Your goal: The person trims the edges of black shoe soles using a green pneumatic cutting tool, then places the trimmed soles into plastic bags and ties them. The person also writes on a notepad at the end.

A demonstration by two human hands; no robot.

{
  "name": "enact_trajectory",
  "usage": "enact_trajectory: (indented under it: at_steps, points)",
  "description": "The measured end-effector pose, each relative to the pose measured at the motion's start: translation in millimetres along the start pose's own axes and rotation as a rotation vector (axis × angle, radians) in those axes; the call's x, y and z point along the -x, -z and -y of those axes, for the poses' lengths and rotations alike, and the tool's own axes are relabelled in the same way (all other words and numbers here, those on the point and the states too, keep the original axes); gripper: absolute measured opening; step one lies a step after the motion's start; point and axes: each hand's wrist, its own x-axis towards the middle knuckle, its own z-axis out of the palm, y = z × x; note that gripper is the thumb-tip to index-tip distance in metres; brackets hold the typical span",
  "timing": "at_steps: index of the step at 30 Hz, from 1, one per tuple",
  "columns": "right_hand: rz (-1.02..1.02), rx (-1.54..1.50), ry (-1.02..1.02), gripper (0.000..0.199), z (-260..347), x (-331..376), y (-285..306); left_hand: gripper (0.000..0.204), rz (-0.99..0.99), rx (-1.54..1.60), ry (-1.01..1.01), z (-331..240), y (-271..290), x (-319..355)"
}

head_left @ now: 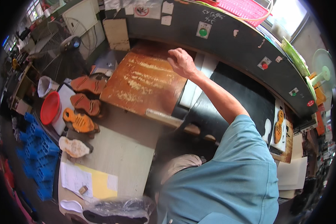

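My right hand hovers over the far edge of a worn brown board, close to the dark front of a machine. Its fingers are loosely bent and spread, and I see nothing in them. My bare forearm reaches across a black flat surface and white sheets. My left hand is out of view. Left of the board lie several sole-shaped blocks: two red ones, including the nearer red block, an orange block and a whitish block.
A green button and red button sit on the machine front. At left are a red basin, blue plastic crates and a fan. Papers and a plastic-wrapped dark item lie near.
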Motion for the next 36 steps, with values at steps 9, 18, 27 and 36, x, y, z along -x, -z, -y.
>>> enact_trajectory:
  at_steps: [9, 18, 27, 36]
  points:
    - [-0.301, 0.696, 0.006, 0.035, -152, -182, 134, 0.062, -0.013, 0.172, 0.089, 8, -51, -14]
    - [0.180, 0.724, -0.103, 0.037, -165, -208, 124, 0.067, -0.043, 0.137, 0.156, 56, 16, -20]
    - [0.249, 0.264, 0.211, 0.036, -22, -139, 143, 0.071, -0.088, 0.572, 0.510, 10, -9, -10]
    - [1.029, -0.709, 1.047, 0.018, 242, 101, 24, 0.048, -0.089, 0.472, 0.279, 24, -10, -7]
